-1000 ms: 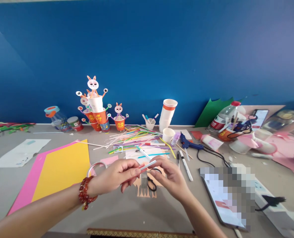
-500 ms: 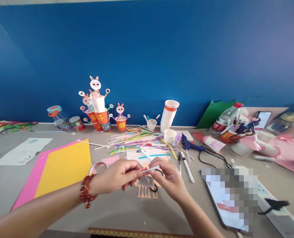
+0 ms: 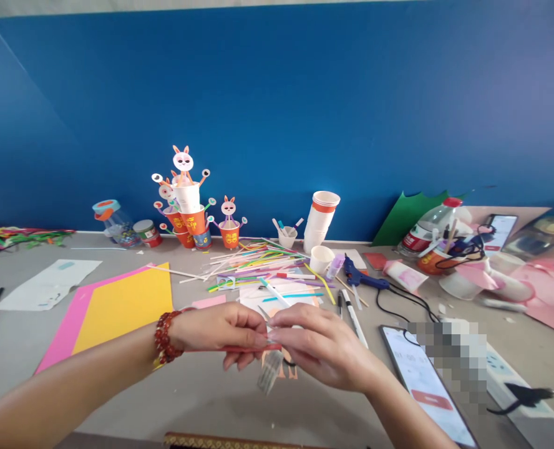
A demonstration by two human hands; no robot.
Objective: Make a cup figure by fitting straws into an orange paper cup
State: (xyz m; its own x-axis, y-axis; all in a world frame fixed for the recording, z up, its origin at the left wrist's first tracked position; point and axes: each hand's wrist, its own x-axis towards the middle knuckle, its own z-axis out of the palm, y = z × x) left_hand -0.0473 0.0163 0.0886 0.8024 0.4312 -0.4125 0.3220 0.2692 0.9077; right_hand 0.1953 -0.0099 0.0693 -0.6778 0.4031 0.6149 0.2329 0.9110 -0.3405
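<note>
Blue wall (image 3: 277, 112) rises behind a grey table (image 3: 131, 399), over which both hands are raised. Bent at the fingers, the left hand (image 3: 218, 329) pinches a thin red strip (image 3: 234, 349), which hangs above the table and runs roughly level beneath the thumb. Curled toward it, the right hand (image 3: 326, 352) meets the left at the fingertips; whether it grips the strip's end, I cannot tell. Just below them shows a small clear piece (image 3: 269, 374), blurred, its attachment unclear. The strip looks light and slim, probably easy to bend or crease, so a soft pinch near one end should suit it, with a second hold close by against twisting. Under the hands show a black handle loop (image 3: 289, 363) and a peach paper cut-out (image 3: 292, 374). Farther out, a heap of coloured sticks (image 3: 262, 259), a white marker (image 3: 354, 318) and a blue glue gun (image 3: 369, 280) crowd the far side; a phone (image 3: 408, 374) lies rightward, a yellow sheet (image 3: 127, 305) leftward. Movement seems easiest toward the near edge, where a gold-patterned band (image 3: 239, 439) runs; the sheet's edge and the gun's cord limit sideways sweeps.
</note>
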